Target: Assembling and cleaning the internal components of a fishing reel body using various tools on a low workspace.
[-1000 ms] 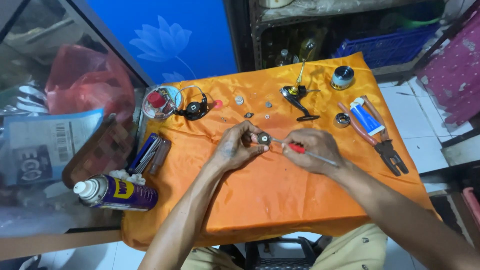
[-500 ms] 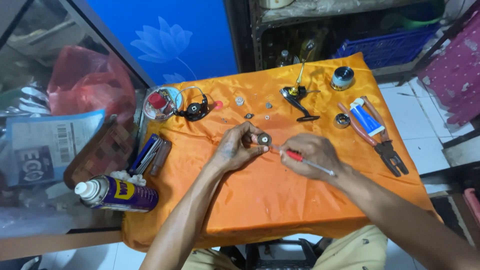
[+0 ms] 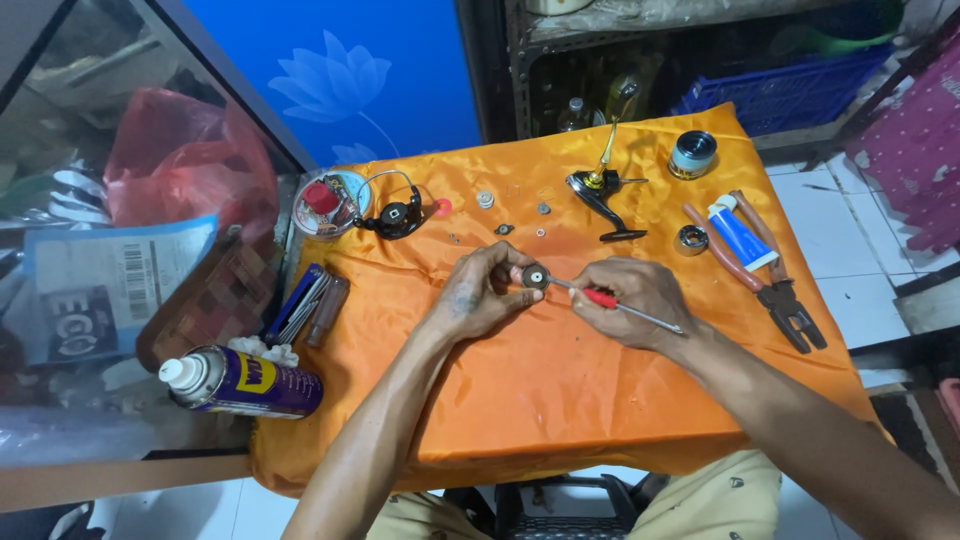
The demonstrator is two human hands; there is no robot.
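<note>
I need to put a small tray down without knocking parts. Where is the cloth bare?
The orange cloth is bare along its near edge, below both hands, and right of the multi-tool. Crowded: far edge with small parts, reel body, pliers.

Left hand (image 3: 482, 296) pinches small round metal part (image 3: 534, 276) above orange cloth (image 3: 560, 400) on bench. Right hand (image 3: 628, 300) grips red-handled screwdriver (image 3: 604, 297), tip touching part from 3 o'clock. Reel body (image 3: 600, 192) at 1 o'clock, pliers (image 3: 775, 285) at 3, spray can (image 3: 245, 381) at 8.
</note>
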